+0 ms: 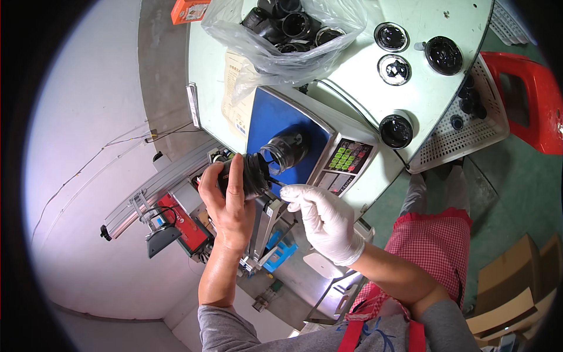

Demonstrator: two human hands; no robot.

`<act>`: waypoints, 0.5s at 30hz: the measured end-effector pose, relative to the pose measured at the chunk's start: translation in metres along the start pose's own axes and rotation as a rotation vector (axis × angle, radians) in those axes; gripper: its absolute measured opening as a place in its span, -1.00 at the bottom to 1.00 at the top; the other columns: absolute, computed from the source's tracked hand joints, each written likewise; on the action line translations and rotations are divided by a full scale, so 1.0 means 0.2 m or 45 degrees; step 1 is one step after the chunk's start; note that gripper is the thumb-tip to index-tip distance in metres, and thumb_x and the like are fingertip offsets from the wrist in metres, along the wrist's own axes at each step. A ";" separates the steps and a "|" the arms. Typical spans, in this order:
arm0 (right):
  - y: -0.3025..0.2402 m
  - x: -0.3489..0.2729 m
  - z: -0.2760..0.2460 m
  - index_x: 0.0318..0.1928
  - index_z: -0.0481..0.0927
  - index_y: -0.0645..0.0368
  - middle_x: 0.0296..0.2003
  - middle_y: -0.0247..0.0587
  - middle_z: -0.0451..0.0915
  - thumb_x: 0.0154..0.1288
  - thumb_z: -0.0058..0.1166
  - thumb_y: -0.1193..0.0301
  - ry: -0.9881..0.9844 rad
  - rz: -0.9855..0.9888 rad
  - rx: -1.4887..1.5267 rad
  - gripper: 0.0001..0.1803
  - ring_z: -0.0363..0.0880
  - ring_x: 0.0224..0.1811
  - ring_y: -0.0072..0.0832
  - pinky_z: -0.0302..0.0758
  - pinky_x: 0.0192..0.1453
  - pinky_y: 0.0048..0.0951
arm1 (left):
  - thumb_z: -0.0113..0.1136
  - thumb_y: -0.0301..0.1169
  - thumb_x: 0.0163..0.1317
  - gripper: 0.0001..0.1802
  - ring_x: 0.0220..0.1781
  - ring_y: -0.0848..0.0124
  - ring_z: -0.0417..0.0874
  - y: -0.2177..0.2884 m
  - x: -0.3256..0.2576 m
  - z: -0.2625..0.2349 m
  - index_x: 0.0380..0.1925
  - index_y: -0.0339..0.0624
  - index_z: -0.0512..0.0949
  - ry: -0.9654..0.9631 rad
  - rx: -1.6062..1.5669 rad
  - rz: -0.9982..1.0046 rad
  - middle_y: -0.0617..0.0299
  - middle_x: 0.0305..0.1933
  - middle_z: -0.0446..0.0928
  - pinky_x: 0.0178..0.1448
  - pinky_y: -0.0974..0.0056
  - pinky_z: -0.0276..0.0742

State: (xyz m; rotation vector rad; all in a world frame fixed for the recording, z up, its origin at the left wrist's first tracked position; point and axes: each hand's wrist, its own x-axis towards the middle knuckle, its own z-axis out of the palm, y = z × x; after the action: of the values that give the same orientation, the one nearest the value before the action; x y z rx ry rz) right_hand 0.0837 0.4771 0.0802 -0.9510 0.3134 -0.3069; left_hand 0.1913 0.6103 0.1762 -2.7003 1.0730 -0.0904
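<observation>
My bare left hand (233,208) grips a dark jar (253,175), tipped sideways with its mouth toward a clear glass jar (291,148). That glass jar stands on the blue platform (264,120) of a digital scale, and dark smears show on it. In my right hand (324,226), which wears a white glove, the fingers are pinched around a thin dark stick-like tool (275,181). The tool's far end reaches the mouth of the tipped jar. Whether anything flows between the two jars is hard to make out.
Beyond the scale lies a clear plastic bag (346,26) of dark jars. Open containers of glossy black paste (444,56) (396,130) and two smeared lids (391,37) (394,70) are on the table. A white basket (437,144) and red stool (542,105) stand right; machinery (185,220) stands left.
</observation>
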 end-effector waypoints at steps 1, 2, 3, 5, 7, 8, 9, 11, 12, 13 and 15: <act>0.00 0.00 -0.01 0.06 0.58 0.31 -0.14 -0.07 0.73 0.56 -0.01 0.50 0.024 -0.009 -0.027 -0.80 0.75 -0.27 -0.35 0.68 -0.16 -0.40 | 0.32 -0.88 -0.33 0.01 0.21 0.06 0.48 0.00 0.00 0.00 0.32 -0.07 0.52 0.001 -0.009 -0.002 -0.01 0.20 0.34 0.22 0.12 0.57; 0.00 -0.01 -0.01 0.06 0.58 0.31 -0.14 -0.07 0.73 0.56 -0.01 0.50 0.023 -0.009 -0.025 -0.80 0.75 -0.27 -0.35 0.68 -0.16 -0.40 | 0.31 -0.88 -0.33 0.02 0.21 0.06 0.48 0.00 0.00 0.00 0.32 -0.07 0.52 0.003 -0.018 -0.005 -0.01 0.20 0.34 0.22 0.12 0.57; 0.00 -0.01 -0.01 0.05 0.58 0.30 -0.15 -0.08 0.73 0.56 -0.01 0.51 0.045 -0.041 -0.065 -0.81 0.75 -0.28 -0.34 0.68 -0.17 -0.39 | 0.31 -0.88 -0.33 0.02 0.21 0.06 0.48 0.00 -0.01 0.00 0.32 -0.07 0.52 0.003 -0.018 -0.005 -0.01 0.20 0.34 0.22 0.12 0.57; -0.01 -0.03 -0.02 0.02 0.58 0.29 -0.17 -0.09 0.73 0.55 0.00 0.50 0.062 -0.078 -0.135 -0.83 0.75 -0.31 -0.33 0.68 -0.21 -0.39 | 0.32 -0.88 -0.33 0.02 0.21 0.06 0.48 -0.01 -0.01 0.01 0.32 -0.07 0.52 0.020 -0.015 0.007 -0.02 0.20 0.33 0.21 0.13 0.57; -0.03 -0.05 -0.02 0.03 0.59 0.29 -0.18 -0.10 0.73 0.55 0.00 0.50 0.040 -0.069 -0.119 -0.82 0.75 -0.31 -0.32 0.68 -0.19 -0.39 | 0.32 -0.88 -0.32 0.01 0.21 0.06 0.49 -0.02 -0.02 0.01 0.32 -0.07 0.52 0.024 -0.031 -0.007 -0.02 0.20 0.33 0.21 0.13 0.58; -0.04 -0.05 -0.02 0.04 0.60 0.29 -0.19 -0.10 0.73 0.55 0.00 0.50 0.017 -0.059 -0.104 -0.81 0.75 -0.30 -0.32 0.68 -0.18 -0.39 | 0.32 -0.88 -0.31 0.01 0.21 0.07 0.49 -0.02 -0.02 0.01 0.32 -0.08 0.52 0.027 -0.048 -0.021 -0.02 0.20 0.33 0.20 0.14 0.58; -0.04 -0.05 -0.02 0.04 0.60 0.29 -0.19 -0.10 0.73 0.55 0.00 0.50 0.019 -0.060 -0.106 -0.81 0.75 -0.30 -0.32 0.68 -0.18 -0.39 | 0.32 -0.88 -0.31 0.01 0.21 0.07 0.49 -0.01 -0.02 0.01 0.32 -0.08 0.52 0.028 -0.050 -0.019 -0.02 0.20 0.33 0.20 0.14 0.58; -0.02 -0.03 0.02 0.06 0.60 0.29 -0.17 -0.11 0.72 0.54 0.00 0.51 -0.003 -0.065 0.046 -0.80 0.74 -0.27 -0.32 0.67 -0.14 -0.36 | 0.34 -0.88 -0.30 -0.01 0.20 0.08 0.50 0.00 -0.02 0.00 0.31 -0.09 0.53 0.027 -0.060 -0.025 -0.01 0.20 0.33 0.19 0.14 0.59; -0.01 -0.02 0.03 0.06 0.60 0.29 -0.17 -0.11 0.72 0.54 0.00 0.51 -0.002 -0.065 0.045 -0.80 0.74 -0.27 -0.32 0.67 -0.14 -0.36 | 0.34 -0.88 -0.30 -0.01 0.20 0.08 0.50 0.00 -0.01 0.00 0.31 -0.09 0.53 0.027 -0.061 -0.024 -0.01 0.20 0.33 0.19 0.14 0.59; 0.01 0.00 0.03 0.06 0.61 0.30 -0.16 -0.11 0.72 0.54 0.00 0.52 -0.033 -0.050 0.072 -0.79 0.74 -0.25 -0.32 0.66 -0.12 -0.36 | 0.35 -0.87 -0.30 -0.01 0.19 0.08 0.51 0.01 -0.01 0.00 0.31 -0.09 0.53 0.039 -0.063 -0.014 -0.01 0.20 0.33 0.18 0.14 0.59; 0.02 0.04 0.03 0.06 0.61 0.30 -0.14 -0.10 0.71 0.54 0.00 0.54 -0.077 -0.049 0.111 -0.79 0.73 -0.22 -0.33 0.65 -0.10 -0.35 | 0.35 -0.87 -0.30 -0.02 0.18 0.08 0.52 0.01 -0.01 0.00 0.31 -0.10 0.53 0.049 -0.063 -0.004 -0.01 0.20 0.33 0.17 0.13 0.59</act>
State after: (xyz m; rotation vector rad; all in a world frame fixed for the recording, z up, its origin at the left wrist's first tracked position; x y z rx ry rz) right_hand 0.0931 0.4811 0.0800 -0.8792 0.2246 -0.3238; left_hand 0.1885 0.6093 0.1751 -2.7555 1.0961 -0.1187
